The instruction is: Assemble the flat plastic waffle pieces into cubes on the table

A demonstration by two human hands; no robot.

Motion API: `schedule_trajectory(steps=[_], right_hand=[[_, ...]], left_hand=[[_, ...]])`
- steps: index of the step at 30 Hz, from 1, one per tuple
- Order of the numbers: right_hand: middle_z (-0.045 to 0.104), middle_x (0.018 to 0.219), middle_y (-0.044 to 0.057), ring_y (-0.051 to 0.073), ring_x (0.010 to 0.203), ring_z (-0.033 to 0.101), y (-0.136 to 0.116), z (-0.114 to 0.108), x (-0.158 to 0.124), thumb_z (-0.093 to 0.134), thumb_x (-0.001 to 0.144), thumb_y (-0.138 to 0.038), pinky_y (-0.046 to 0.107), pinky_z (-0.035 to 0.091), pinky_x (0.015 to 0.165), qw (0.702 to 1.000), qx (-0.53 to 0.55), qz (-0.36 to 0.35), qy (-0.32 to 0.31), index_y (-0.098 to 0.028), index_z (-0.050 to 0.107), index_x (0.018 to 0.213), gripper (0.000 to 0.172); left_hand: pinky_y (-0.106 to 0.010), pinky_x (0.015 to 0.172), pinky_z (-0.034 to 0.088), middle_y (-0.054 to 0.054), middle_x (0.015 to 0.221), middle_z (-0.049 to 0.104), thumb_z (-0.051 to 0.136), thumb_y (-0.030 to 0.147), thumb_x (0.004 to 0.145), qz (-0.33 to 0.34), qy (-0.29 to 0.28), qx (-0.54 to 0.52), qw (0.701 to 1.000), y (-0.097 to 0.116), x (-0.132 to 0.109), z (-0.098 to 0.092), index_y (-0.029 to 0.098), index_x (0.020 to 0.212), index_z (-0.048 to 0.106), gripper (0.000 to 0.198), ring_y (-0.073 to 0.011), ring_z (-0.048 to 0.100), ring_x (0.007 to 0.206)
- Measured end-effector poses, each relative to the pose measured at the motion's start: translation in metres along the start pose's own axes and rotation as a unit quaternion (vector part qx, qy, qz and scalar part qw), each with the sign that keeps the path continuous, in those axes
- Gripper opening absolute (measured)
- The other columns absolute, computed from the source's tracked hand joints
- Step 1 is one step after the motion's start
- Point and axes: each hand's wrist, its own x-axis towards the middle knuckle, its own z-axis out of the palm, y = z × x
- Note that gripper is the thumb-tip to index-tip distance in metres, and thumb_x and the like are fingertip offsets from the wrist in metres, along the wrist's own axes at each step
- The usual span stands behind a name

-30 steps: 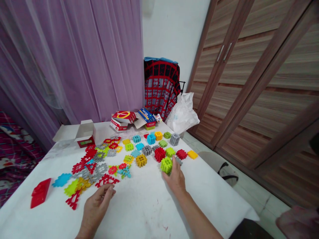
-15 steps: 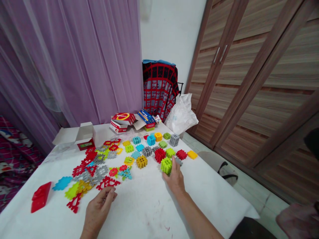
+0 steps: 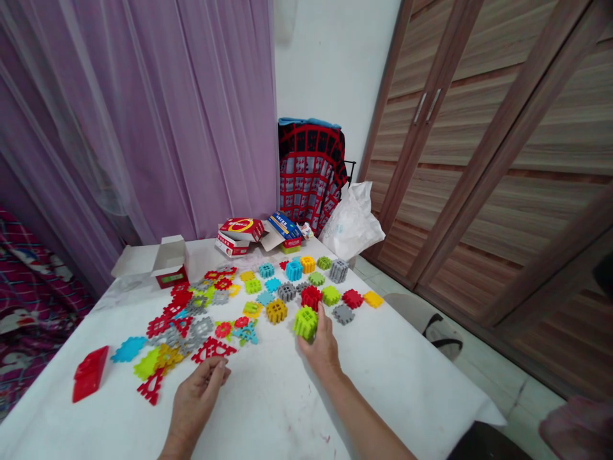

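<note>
My right hand (image 3: 322, 346) is closed round a lime green block cube (image 3: 305, 322) on the white table (image 3: 412, 377), just in front of a red cube (image 3: 311, 297) and a flat grey piece (image 3: 343, 314). My left hand (image 3: 195, 399) rests on the table with its fingers curled together, fingertips just below a flat red lattice piece (image 3: 213, 349); nothing shows inside it. Several built cubes in blue, yellow, grey and green stand farther back, around a blue cube (image 3: 294, 270). Flat pieces in many colours lie spread at the left.
A red wedge piece (image 3: 90, 372) lies at the table's left edge. An open white box (image 3: 158, 260) and small red and blue cartons (image 3: 258, 231) stand at the back. A white plastic bag (image 3: 351, 222) and a draped chair are behind the table; wooden wardrobe doors stand at right.
My right hand has slid the lime green cube to the left, away from the flat grey piece. My left hand has stayed nearly still.
</note>
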Motion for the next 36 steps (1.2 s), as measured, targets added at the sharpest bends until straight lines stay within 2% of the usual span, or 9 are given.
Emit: schedule_trajectory(steps=[7,19,25,29,36], right_hand=[[0.054,0.121,0.011,0.029,0.107,0.061,-0.023,0.020,0.002,0.063,0.068,-0.017,0.041,0.053,0.087,1.000,-0.013,0.000,-0.019,-0.024,0.012,0.154,0.101],[0.054,0.117,0.012,0.030,0.104,0.061,-0.034,0.022,0.004,0.063,0.069,-0.018,0.041,0.051,0.089,0.999,-0.041,0.008,-0.030,-0.021,0.016,0.154,0.097],[0.055,0.120,0.014,0.032,0.108,0.060,-0.033,0.022,0.004,0.069,0.071,-0.032,0.044,0.050,0.091,1.000,-0.016,0.010,-0.023,-0.019,0.016,0.154,0.099],[0.056,0.123,0.018,0.033,0.111,0.058,-0.036,0.022,0.004,0.065,0.078,-0.038,0.044,0.050,0.089,1.000,-0.023,0.006,-0.019,-0.014,0.017,0.153,0.092],[0.057,0.127,0.019,0.033,0.115,0.057,-0.040,0.023,0.007,0.055,0.087,-0.036,0.043,0.048,0.088,0.999,-0.034,0.016,-0.026,-0.012,0.019,0.152,0.079]], left_hand=[[-0.026,0.054,0.054,-0.003,0.069,0.075,0.057,0.072,0.071,-0.002,-0.004,-0.001,1.000,-0.003,-0.001,0.000,0.023,0.082,0.070,0.051,-0.0211,0.070,0.065],[-0.027,0.059,0.055,-0.002,0.067,0.074,0.056,0.070,0.073,0.012,-0.002,0.003,1.000,-0.002,0.000,0.000,0.023,0.081,0.070,0.050,-0.0201,0.070,0.064],[-0.027,0.055,0.054,-0.003,0.069,0.074,0.056,0.072,0.071,-0.005,-0.003,-0.003,1.000,-0.005,0.001,0.001,0.023,0.082,0.069,0.052,-0.0211,0.070,0.064],[-0.029,0.063,0.056,-0.003,0.069,0.074,0.056,0.073,0.071,0.004,-0.006,0.002,1.000,-0.012,0.004,0.002,0.023,0.082,0.069,0.053,-0.0211,0.071,0.067],[-0.030,0.067,0.056,-0.003,0.070,0.075,0.055,0.072,0.071,-0.005,-0.003,0.042,0.999,-0.011,0.004,0.001,0.023,0.083,0.070,0.053,-0.0222,0.072,0.070]])
